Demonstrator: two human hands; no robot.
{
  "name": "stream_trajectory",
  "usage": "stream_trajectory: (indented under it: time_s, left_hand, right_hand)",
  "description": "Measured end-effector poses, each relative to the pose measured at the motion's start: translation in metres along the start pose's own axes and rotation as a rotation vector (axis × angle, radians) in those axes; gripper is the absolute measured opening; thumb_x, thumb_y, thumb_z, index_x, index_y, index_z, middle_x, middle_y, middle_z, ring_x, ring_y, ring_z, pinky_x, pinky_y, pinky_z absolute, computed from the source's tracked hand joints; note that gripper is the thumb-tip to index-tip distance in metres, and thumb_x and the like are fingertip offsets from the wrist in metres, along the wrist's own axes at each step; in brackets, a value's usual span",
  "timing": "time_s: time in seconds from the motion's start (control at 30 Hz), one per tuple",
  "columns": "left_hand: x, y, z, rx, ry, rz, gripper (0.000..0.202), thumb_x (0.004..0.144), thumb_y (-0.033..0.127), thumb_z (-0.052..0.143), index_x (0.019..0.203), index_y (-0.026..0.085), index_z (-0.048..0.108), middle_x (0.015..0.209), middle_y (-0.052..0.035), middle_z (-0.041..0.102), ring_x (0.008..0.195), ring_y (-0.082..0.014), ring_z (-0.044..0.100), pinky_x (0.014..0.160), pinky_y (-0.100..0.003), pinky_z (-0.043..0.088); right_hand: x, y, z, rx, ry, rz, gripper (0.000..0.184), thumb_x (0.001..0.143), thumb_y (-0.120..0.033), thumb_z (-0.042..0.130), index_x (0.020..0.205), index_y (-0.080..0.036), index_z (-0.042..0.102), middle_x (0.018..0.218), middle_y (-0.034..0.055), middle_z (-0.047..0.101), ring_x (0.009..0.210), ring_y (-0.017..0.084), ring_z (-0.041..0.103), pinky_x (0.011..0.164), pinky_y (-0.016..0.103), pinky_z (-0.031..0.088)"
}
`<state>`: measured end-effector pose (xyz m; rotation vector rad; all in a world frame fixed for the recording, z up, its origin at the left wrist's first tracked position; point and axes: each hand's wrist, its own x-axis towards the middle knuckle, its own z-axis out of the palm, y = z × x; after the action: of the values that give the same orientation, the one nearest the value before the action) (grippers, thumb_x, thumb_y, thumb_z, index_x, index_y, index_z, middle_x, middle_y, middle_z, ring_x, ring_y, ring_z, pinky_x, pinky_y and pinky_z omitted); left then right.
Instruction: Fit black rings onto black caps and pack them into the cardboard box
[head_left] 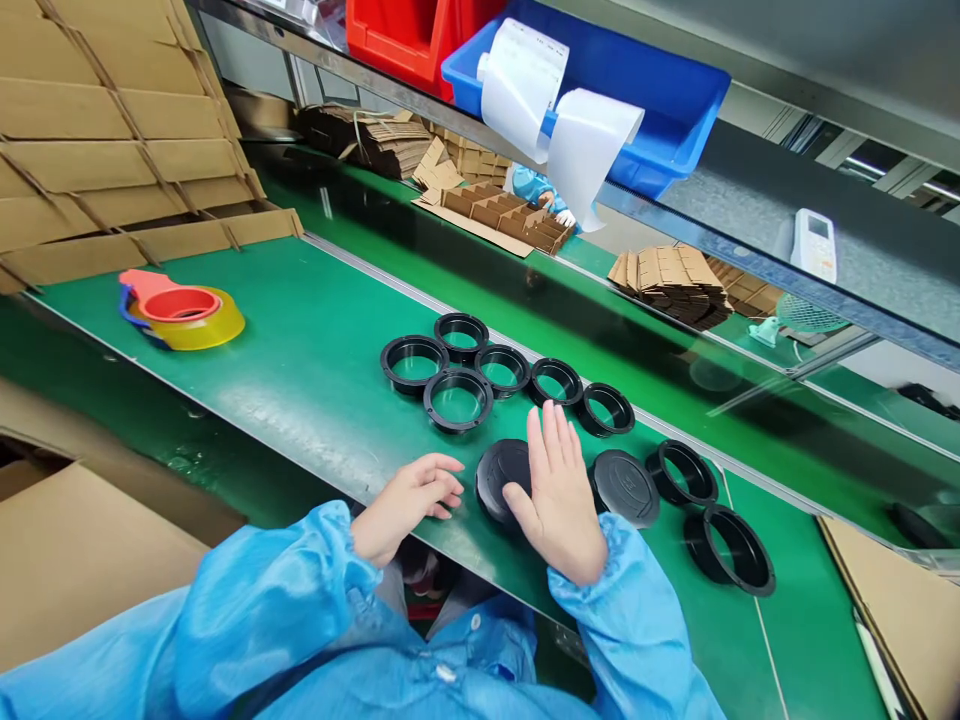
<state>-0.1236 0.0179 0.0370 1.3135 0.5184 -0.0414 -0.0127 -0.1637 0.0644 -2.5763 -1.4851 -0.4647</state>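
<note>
My right hand [559, 490] lies flat with fingers stretched out, palm pressing on a black round cap [499, 478] on the green belt [315, 350]. My left hand [409, 500] rests beside that cap at the belt's near edge, its fingers loosely curled and holding nothing I can see. A second black cap [625, 486] lies just right of my right hand. Several open black rings [457, 398] sit in a cluster beyond my hands, and two more rings [731, 548] lie further right.
A yellow tape roll in a red and blue dispenser [182, 312] sits on the belt at left. Flattened cardboard [112, 130] stacks behind it. Another person's gloved hand [564, 216] works at cardboard dividers across the line. Blue and red bins [660, 100] sit on the shelf above.
</note>
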Motion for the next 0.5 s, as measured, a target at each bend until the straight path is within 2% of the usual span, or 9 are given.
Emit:
stream_trajectory:
  time_s: [0.07,0.17,0.27,0.33,0.4,0.47,0.5]
  left_hand:
    - [0.001,0.000,-0.002,0.008,0.013,0.011,0.059,0.068,0.046,0.064,0.113,0.010,0.053,0.094,-0.0084,0.061,0.086,-0.0211,0.062,0.073,-0.031,0.049]
    - [0.003,0.002,-0.004,0.037,0.036,0.055,0.056,0.069,0.045,0.062,0.112,0.010,0.053,0.092,-0.0080,0.062,0.084,-0.0196,0.062,0.072,-0.029,0.047]
    - [-0.003,0.002,0.000,0.024,0.066,0.091,0.042,0.072,0.032,0.058,0.107,0.010,0.055,0.087,-0.0058,0.062,0.079,-0.0156,0.061,0.070,-0.026,0.046]
    - [-0.012,0.000,0.007,-0.008,0.089,0.093,0.032,0.072,0.020,0.052,0.102,0.010,0.057,0.083,-0.0044,0.063,0.074,-0.0129,0.061,0.069,-0.024,0.046]
    - [-0.017,-0.005,0.012,-0.022,0.092,0.082,0.028,0.067,0.011,0.048,0.092,0.010,0.061,0.076,-0.0034,0.063,0.069,-0.0117,0.061,0.068,-0.024,0.047]
    - [-0.013,-0.010,0.010,-0.028,0.118,0.045,0.026,0.062,0.007,0.051,0.084,0.011,0.065,0.071,-0.0024,0.063,0.062,-0.0114,0.059,0.059,-0.021,0.044]
    - [-0.010,-0.013,0.007,-0.045,0.143,0.026,0.026,0.060,0.007,0.051,0.082,0.012,0.065,0.070,-0.0023,0.064,0.062,-0.0121,0.060,0.056,-0.021,0.043]
  right_hand:
    - [0.005,-0.005,0.009,-0.013,-0.023,-0.013,0.081,0.099,-0.062,0.019,0.154,-0.004,0.025,0.160,0.0136,0.012,0.150,0.027,0.006,0.121,0.050,0.011]
    - [0.009,-0.008,0.028,-0.037,-0.147,-0.011,0.075,0.100,-0.059,0.020,0.153,-0.005,0.029,0.159,0.0113,0.018,0.149,0.024,0.012,0.121,0.050,0.013]
    - [0.002,-0.009,0.030,-0.067,-0.172,-0.044,0.076,0.099,-0.061,0.023,0.153,-0.008,0.031,0.158,0.0124,0.021,0.148,0.027,0.016,0.117,0.056,0.018]
    - [-0.011,-0.010,0.022,-0.070,-0.111,-0.088,0.074,0.097,-0.062,0.028,0.151,-0.013,0.037,0.155,0.0151,0.028,0.145,0.032,0.022,0.111,0.060,0.025]
    - [-0.023,-0.004,0.022,-0.036,0.034,-0.048,0.070,0.097,-0.056,0.029,0.151,-0.013,0.035,0.155,0.0185,0.025,0.145,0.035,0.022,0.107,0.063,0.028]
    - [-0.026,0.006,0.035,0.076,0.151,-0.003,0.073,0.095,-0.054,0.029,0.156,-0.013,0.025,0.158,0.0192,0.018,0.145,0.039,0.021,0.107,0.069,0.021]
    - [-0.024,0.011,0.046,0.144,0.145,0.000,0.077,0.093,-0.055,0.036,0.157,-0.016,0.020,0.158,0.0187,0.018,0.145,0.042,0.018,0.106,0.071,0.022]
